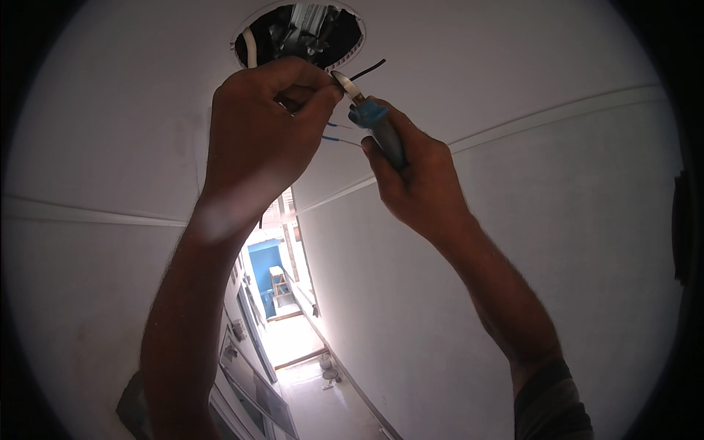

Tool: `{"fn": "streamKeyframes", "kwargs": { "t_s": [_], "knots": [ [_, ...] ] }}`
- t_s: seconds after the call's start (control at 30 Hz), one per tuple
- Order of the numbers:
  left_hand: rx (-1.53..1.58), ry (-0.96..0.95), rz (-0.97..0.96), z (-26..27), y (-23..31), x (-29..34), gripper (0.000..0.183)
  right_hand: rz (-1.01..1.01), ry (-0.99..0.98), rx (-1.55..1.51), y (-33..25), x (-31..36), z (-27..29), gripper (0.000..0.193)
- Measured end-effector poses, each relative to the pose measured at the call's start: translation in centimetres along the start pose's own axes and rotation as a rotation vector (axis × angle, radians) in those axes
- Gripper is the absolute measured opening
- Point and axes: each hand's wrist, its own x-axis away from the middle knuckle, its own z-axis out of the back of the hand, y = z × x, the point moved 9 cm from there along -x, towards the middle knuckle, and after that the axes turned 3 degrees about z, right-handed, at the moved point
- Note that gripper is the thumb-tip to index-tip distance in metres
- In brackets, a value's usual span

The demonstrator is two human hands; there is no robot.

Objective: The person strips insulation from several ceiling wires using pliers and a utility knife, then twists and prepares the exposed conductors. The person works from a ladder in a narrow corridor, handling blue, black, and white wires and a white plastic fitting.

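Observation:
Overhead, my left hand (268, 121) is raised beside a round ceiling opening (357, 55), thumb and fingertips pinched on a thin black wire. Past the fingers the black wire (369, 70) sticks out to the right, its loose end tilted up. My right hand (422, 172) grips a pair of pliers (381, 128) with blue and grey handles. Their metal jaws touch or cross the black wire right at my left fingertips; whether they bite into it I cannot tell. Below hang blue wires (331, 138) with bare, thin ends, partly behind my left hand.
Inside the opening are shiny metal parts (304, 26) and a thick white cable (251, 50). A pale wall (499, 257) runs along the right. Far below, a bright passage holds a wooden step stool (279, 281) before a blue wall (262, 258). A framed glass panel (253, 378) stands lower left.

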Motion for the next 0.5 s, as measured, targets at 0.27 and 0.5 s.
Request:
{"fn": "streamKeyframes", "kwargs": {
  "t_s": [0.27,0.5],
  "knots": [
    [-0.032,0.068,-0.157,0.2,0.7,0.4,0.015,0.027,0.032,0.042,0.4,-0.9,-0.3,0.040],
    [0.011,0.036,-0.128,0.4,0.3,0.4,0.015,0.197,0.156,0.120,-0.3,-1.3,-0.1,0.041]
  ]
}}
